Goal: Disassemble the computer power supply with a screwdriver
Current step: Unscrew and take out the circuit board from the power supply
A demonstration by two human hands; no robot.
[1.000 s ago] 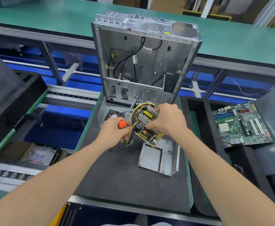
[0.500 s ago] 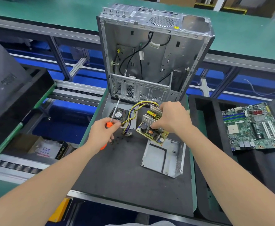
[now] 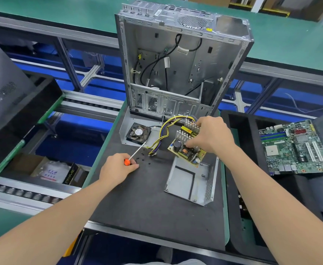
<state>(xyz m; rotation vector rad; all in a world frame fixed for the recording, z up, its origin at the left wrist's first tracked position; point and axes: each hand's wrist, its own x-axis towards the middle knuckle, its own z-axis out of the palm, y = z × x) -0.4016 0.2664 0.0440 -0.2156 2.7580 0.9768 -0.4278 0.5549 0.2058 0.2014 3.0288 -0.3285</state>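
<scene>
from my remote seat i saw the left hand point(image 3: 116, 169) resting low on the black mat point(image 3: 147, 207), its fingers curled round the orange handle of the screwdriver point(image 3: 136, 152). the thin shaft angled up and away toward the fan point(image 3: 138, 132), with its tip just at the fan's near corner. several small dark screws point(image 3: 142, 156) lay loose on the mat beside that hand's fingertips.

the right hand point(image 3: 212, 134) was over the power supply board point(image 3: 184, 151). its fingers were bent down and pinching the board among the silver heat sinks, thumb on the near side. the board sat tilted, its near corner over the far edge of the open metal cover point(image 3: 185, 180), which lay flat on the mat toward the right. i could not tell whether the board touched the cover there.

a bundle of yellow, black and purple wires point(image 3: 164, 131) looped from the far end of the board down to the mat, between the fan and the board. the fan sat in a grey sheet-metal piece just in front of the upright computer case point(image 3: 176, 64), which stood open and mostly bare at the far end of the mat, a few black cables hanging inside.

off to the right, a green motherboard point(image 3: 294, 148) lay in a black tray, well apart from the work. to the left, below the mat's level, sat a carton with a printed bag point(image 3: 51, 172) in it.
</scene>
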